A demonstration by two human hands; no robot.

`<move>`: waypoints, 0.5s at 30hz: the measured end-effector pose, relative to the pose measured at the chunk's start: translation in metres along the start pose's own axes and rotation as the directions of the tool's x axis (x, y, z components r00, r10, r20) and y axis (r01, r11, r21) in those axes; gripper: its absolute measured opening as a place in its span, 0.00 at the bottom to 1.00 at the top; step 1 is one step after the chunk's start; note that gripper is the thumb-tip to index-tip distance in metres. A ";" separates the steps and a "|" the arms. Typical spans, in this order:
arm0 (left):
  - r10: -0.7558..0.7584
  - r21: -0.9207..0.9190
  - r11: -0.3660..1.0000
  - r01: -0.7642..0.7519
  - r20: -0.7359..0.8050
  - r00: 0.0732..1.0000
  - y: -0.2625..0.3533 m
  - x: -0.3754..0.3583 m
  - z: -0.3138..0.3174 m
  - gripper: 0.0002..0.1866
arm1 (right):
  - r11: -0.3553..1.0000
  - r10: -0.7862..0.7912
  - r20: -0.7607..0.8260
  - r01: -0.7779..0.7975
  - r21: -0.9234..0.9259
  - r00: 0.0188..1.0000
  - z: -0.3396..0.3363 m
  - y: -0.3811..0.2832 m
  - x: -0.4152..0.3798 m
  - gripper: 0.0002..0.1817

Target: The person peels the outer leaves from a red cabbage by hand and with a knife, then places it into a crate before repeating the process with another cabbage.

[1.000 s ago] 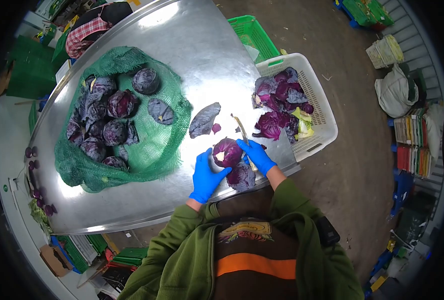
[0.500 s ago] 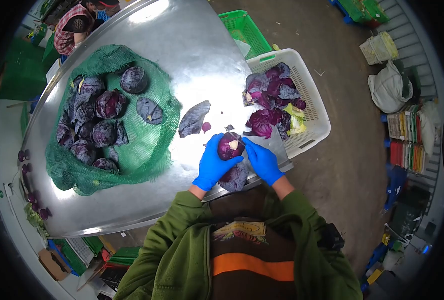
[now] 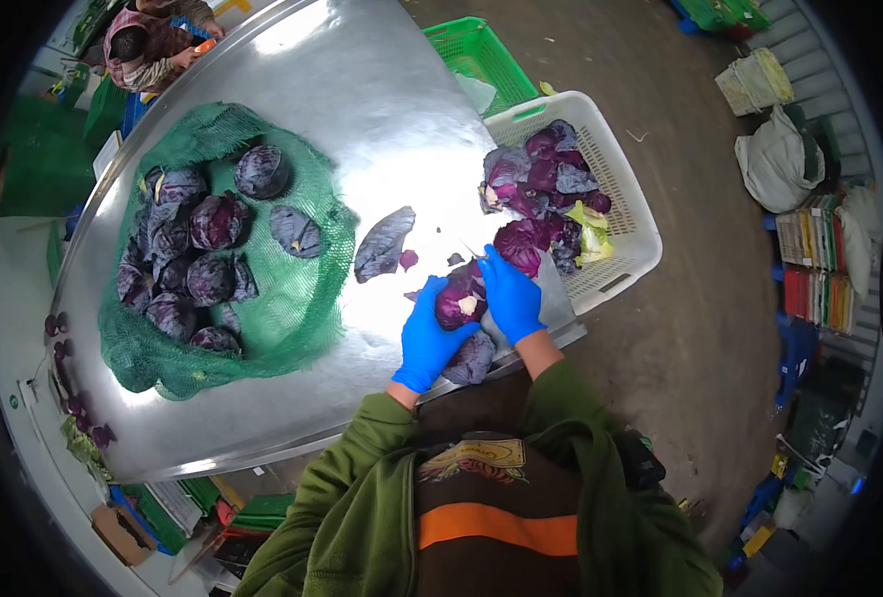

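Observation:
My left hand [image 3: 430, 338], in a blue glove, holds a red cabbage [image 3: 458, 301] with its pale cut stem facing up, near the table's front edge. My right hand [image 3: 511, 297], also gloved, is closed at the cabbage's right side around a thin tool, probably a knife, whose blade [image 3: 473, 247] shows faintly above the fingers. Below the cabbage lies a loose dark leaf [image 3: 471, 359]. Another large leaf [image 3: 384, 244] and a small purple scrap [image 3: 408, 260] rest to the left.
Several cabbages [image 3: 218, 221] sit on a green net bag [image 3: 292, 289] on the metal table [image 3: 362, 129]. A white crate [image 3: 633, 224] with leaves stands right, a green crate [image 3: 506, 72] behind it. Another person [image 3: 153, 50] is at the table's far left edge.
My right hand has moved up slightly, with its fingers now above the cabbage's right side. The cabbage has tilted a little. The other person has raised their head and reached towards the table.

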State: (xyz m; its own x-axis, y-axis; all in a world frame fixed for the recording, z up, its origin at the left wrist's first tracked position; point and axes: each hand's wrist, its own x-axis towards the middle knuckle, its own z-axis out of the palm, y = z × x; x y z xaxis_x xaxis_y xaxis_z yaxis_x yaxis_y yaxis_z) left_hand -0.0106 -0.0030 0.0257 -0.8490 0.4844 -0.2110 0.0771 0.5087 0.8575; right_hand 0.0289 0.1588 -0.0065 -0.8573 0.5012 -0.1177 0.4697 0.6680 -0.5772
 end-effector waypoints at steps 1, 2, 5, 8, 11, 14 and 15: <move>-0.023 -0.013 1.000 0.023 0.029 0.999 -0.003 0.001 -0.002 0.49 | 0.996 0.046 0.000 -0.046 0.073 0.999 -0.001 0.003 0.007 0.23; -0.021 -0.013 1.000 0.022 0.031 0.999 -0.007 0.000 -0.005 0.49 | 0.996 0.048 -0.002 -0.048 0.073 0.999 -0.002 0.005 0.008 0.23; 0.098 -0.231 0.970 -0.073 0.100 0.990 -0.028 -0.002 -0.017 0.46 | 0.950 0.041 0.235 -0.110 0.291 0.971 -0.004 0.016 0.011 0.25; -0.363 -0.503 0.783 0.366 0.107 0.925 -0.030 -0.005 -0.013 0.46 | 0.927 0.068 0.157 -0.120 0.356 0.985 -0.001 0.013 0.005 0.24; -0.438 -0.515 0.723 0.460 0.172 0.882 -0.037 0.005 -0.007 0.47 | 0.976 0.085 0.089 -0.101 0.191 0.992 -0.003 -0.004 -0.007 0.22; -0.287 -0.302 0.895 0.328 0.173 0.942 -0.033 0.002 -0.012 0.41 | 0.757 0.484 0.083 -0.464 0.460 0.871 -0.018 0.022 0.025 0.24; -0.338 -0.534 0.743 0.403 0.220 0.915 -0.029 -0.001 -0.011 0.39 | 0.751 0.490 0.080 -0.467 0.467 0.868 -0.018 0.031 0.025 0.24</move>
State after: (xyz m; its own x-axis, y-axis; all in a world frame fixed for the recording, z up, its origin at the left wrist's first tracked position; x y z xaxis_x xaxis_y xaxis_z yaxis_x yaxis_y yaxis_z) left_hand -0.0181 -0.0262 0.0064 -0.6879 0.4282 -0.5861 -0.5640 0.1929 0.8029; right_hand 0.0254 0.2022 -0.0126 -0.5311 0.7183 -0.4495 0.6543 0.0106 -0.7562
